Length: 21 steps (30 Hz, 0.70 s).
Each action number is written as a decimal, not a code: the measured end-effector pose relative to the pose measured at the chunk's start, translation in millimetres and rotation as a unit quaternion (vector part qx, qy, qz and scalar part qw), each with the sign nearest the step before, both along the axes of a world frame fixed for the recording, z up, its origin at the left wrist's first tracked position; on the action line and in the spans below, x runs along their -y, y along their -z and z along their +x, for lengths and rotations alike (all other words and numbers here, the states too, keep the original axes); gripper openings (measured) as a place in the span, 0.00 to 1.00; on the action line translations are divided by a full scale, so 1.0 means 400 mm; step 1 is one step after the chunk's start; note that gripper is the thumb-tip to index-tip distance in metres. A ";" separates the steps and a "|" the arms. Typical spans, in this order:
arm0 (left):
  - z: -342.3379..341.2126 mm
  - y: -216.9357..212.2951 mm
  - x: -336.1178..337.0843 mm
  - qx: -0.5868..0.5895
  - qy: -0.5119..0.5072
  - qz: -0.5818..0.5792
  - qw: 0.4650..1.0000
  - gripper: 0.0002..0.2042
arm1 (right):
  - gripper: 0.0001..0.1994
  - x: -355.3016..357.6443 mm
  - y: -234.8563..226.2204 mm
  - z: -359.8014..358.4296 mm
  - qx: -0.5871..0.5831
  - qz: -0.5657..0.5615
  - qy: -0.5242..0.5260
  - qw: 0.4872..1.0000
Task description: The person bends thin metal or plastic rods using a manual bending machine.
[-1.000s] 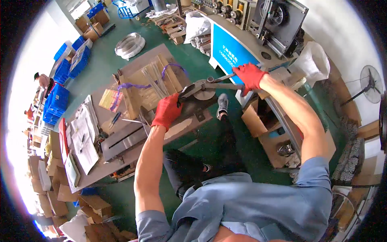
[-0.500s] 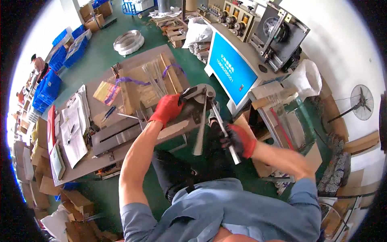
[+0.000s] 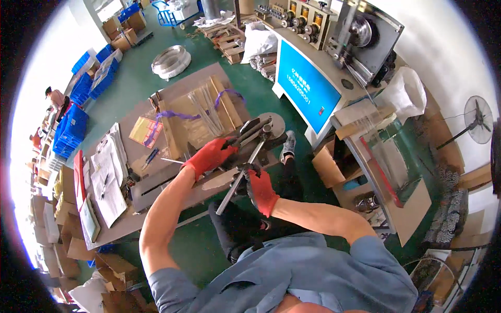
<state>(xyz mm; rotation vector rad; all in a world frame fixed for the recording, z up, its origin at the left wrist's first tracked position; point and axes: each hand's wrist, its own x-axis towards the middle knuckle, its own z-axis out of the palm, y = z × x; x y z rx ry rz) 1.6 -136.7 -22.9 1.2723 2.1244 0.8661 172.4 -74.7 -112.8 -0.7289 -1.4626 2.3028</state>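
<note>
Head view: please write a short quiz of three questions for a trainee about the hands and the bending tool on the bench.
1. True or false: both hands wear red gloves.
2. Which hand grips the long metal lever of the bending tool?
A. left hand
B. right hand
C. neither
3. Fill in: the left hand rests on the tool at the edge of the ____.

Key
1. True; the left hand and the right hand are both in red gloves.
2. B; the right hand closes around the lever near its lower part.
3. Workbench; cardboard trays with thin rods lie further back on it.
</note>
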 end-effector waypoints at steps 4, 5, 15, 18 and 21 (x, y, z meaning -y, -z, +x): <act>-0.006 0.003 0.024 0.040 -0.001 -0.001 0.999 0.15 | 0.09 0.002 -0.032 -0.012 0.071 0.027 -0.042 0.996; -0.009 -0.001 0.018 0.043 -0.009 -0.033 0.998 0.15 | 0.09 0.001 -0.015 -0.028 0.067 0.084 -0.021 0.994; -0.023 0.001 0.018 0.003 -0.009 -0.026 1.000 0.16 | 0.13 -0.033 -0.116 -0.093 0.020 -0.022 -0.106 0.994; -0.033 0.010 0.008 -0.018 0.005 0.003 1.000 0.17 | 0.14 -0.054 -0.057 -0.127 0.009 0.066 -0.106 0.992; -0.015 0.011 0.002 -0.029 0.025 -0.005 0.999 0.17 | 0.12 -0.101 -0.064 -0.073 -0.006 0.005 -0.168 0.986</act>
